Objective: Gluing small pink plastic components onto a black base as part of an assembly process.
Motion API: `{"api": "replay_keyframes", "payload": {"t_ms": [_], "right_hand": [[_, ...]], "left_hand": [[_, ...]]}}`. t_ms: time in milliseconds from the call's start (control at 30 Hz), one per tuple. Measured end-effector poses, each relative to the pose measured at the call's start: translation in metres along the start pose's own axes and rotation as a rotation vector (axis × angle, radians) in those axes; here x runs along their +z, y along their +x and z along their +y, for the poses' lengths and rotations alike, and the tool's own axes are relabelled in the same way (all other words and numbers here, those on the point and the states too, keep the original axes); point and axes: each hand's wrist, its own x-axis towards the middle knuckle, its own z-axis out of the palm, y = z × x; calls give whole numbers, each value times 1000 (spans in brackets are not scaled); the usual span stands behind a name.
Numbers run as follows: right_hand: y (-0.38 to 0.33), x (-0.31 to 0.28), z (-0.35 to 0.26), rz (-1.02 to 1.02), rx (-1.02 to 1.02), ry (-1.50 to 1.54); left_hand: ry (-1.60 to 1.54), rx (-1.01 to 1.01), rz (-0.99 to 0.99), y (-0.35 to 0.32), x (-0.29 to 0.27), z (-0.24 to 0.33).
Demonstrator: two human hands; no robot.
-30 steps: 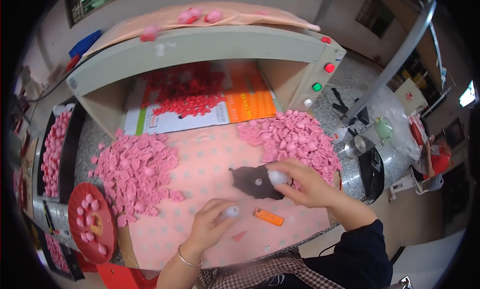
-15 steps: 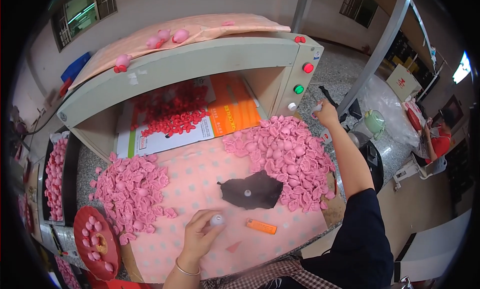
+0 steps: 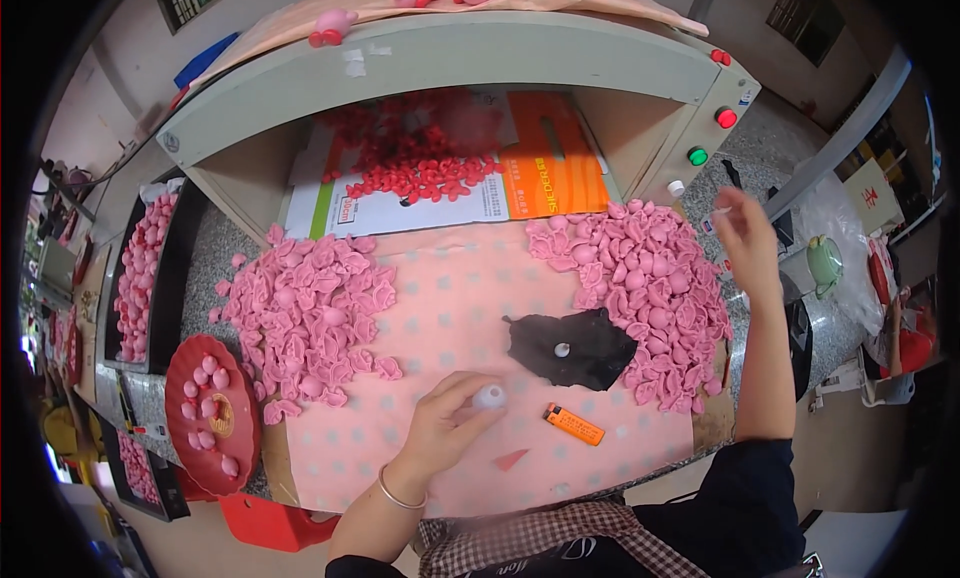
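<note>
At near centre, left hand (image 3: 447,420): grasps a pale bottle (image 3: 489,398); a light, steady grip seems best.
Orange lighter (image 3: 574,425): to its right.
Dark sheet (image 3: 603,356): farther, bearing a pale piece (image 3: 562,350).
Right hand (image 3: 748,243): far right; I cannot tell its grip.

Near the front edge of the counter (image 3: 193,298), the left hand (image 3: 445,418) grips a small whitish rounded object (image 3: 489,398); the right hand (image 3: 745,233), blurred, is past the pink cloth's (image 3: 460,308) right edge, its grip unclear; a black sheet (image 3: 592,373) meets the pink pieces (image 3: 655,278) along that edge; an orange lighter (image 3: 574,424) lies frontward, a triangular scrap (image 3: 511,460) closer still.
</note>
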Motion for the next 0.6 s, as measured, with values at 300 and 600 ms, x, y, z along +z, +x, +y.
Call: {"api": "replay_keyframes", "payload": {"t_ms": [300, 600], "right_hand": [[-122, 105, -119, -718, -204, 359], [-145, 98, -214, -607, -261, 727]], "left_hand": [[-56, -15, -67, -40, -28, 7], [18, 97, -85, -75, -61, 8]]}}
